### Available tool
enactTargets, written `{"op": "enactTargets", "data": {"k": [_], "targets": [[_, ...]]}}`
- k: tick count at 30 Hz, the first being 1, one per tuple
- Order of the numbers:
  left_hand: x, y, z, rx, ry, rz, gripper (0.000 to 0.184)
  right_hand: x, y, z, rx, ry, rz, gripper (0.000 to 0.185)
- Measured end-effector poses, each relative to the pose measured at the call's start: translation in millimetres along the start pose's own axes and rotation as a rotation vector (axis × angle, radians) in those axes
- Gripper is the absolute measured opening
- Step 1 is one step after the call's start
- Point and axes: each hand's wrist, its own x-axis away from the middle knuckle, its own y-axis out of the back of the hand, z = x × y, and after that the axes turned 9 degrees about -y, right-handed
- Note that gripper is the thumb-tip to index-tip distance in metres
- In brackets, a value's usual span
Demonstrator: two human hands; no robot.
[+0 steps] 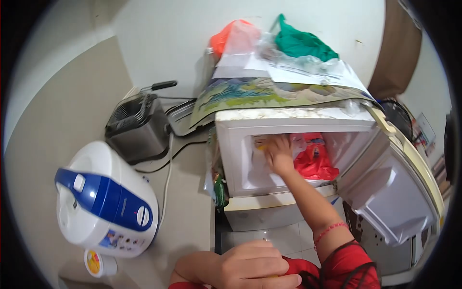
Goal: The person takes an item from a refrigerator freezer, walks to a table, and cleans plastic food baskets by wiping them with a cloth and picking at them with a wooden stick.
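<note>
My right hand [279,155] reaches into the open freezer compartment [293,126], fingers bent down over a pale packet with some yellow on it; its shape is partly hidden. Beside that hand, on its right, lies a red plastic bag [315,159]. Near my chest, at the bottom of the view, my left hand [255,266] is closed. A small bit of yellow shows between its fingers, too little to name.
The freezer door [394,192] hangs open at the right. On the counter [185,216] to the left stand a white and blue rice cooker [106,202], a deep fryer [139,127] and a small tub [100,263]. Papers and a green bag [303,42] lie on the fridge top.
</note>
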Motion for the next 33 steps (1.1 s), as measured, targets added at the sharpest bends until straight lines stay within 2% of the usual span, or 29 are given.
{"op": "enactTargets", "data": {"k": [3,6,8,9,10,12,13,15,17,18,20,21,22,24,25,27,28,30,32,33], "targets": [[-11,-4,14,-0.012,-0.079,-0.042,0.019,48,57,5,-0.163,-0.08,-0.068,0.03],[-24,-21,11,-0.05,-0.145,-0.092,0.018,71,155,-12,0.024,-0.153,-0.242,0.033],[-32,-31,1,-0.021,-0.157,0.083,0.018,70,232,-44,0.201,-0.112,-0.392,0.033],[-34,-39,-5,-0.008,-0.161,0.169,0.019,72,274,-67,0.259,-0.174,-0.394,0.032],[-36,-48,-12,0.006,-0.165,0.253,0.019,69,320,-84,0.454,-0.181,-0.425,0.029],[-36,-74,-25,0.051,-0.16,0.258,0.019,81,406,-130,0.71,-0.494,-0.38,0.024],[-35,-89,-30,0.08,-0.149,0.255,0.02,90,445,-148,0.914,-0.678,-0.309,0.028],[-32,-120,-45,0.129,-0.123,0.243,0.021,113,503,-180,0.961,-1.041,-0.22,0.039],[-32,-152,-65,0.162,-0.07,0.256,0.024,153,546,-240,0.913,-0.829,-0.16,0.047],[-33,-169,-76,0.184,-0.026,0.271,0.028,140,538,-202,1.028,-0.872,-0.143,0.046],[-37,-203,-96,0.23,0.051,0.314,0.038,134,543,-187,1.02,-0.884,0.034,0.044],[-41,-218,-103,0.242,0.025,0.321,0.038,130,544,-164,0.98,-0.917,0.068,0.044],[-45,-233,-109,0.183,0.055,0.303,0.042,137,548,-166,0.857,-0.88,0.072,0.044],[-59,-260,-115,0.073,0.077,0.27,0.049,143,562,-124,0.968,-0.785,0.175,0.039],[-64,-272,-118,0.023,0.092,0.249,0.053,154,572,-124,0.939,-0.672,0.213,0.041],[-70,-291,-124,-0.073,0.154,0.195,0.06,169,598,-92,0.872,-0.587,0.367,0.043],[-72,-298,-125,-0.05,0.122,0.204,0.06,176,612,-67,0.868,-0.591,0.45,0.041],[-73,-309,-124,-0.13,0.187,0.113,0.073,200,643,-31,0.621,-0.543,0.502,0.039],[-70,-315,-121,-0.12,0.148,0.109,0.075,228,670,-8,0.265,-0.44,0.519,0.042],[-71,-317,-122,-0.094,0.134,0.124,0.075,242,683,4,0.276,-0.467,0.502,0.042]]}}
